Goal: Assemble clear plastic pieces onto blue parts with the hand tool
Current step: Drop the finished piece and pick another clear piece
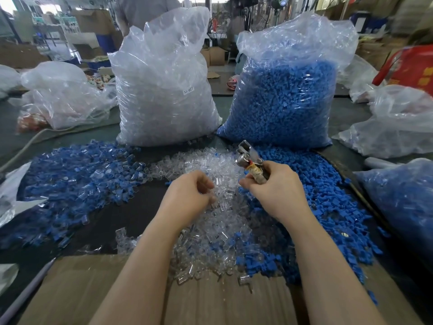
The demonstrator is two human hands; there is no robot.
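Presently, right hand (273,184) gripping metal hand tool (249,158), left hand (191,193) fingers curled into clear pieces (220,219), hold on any uncertain, blue parts (304,198) just right.

Right hand (274,184) grips the hand tool (249,158); left hand (189,195) curls into clear pieces (220,221).

Two hands (189,195), one hand tool (249,160), two upright bags (164,90).
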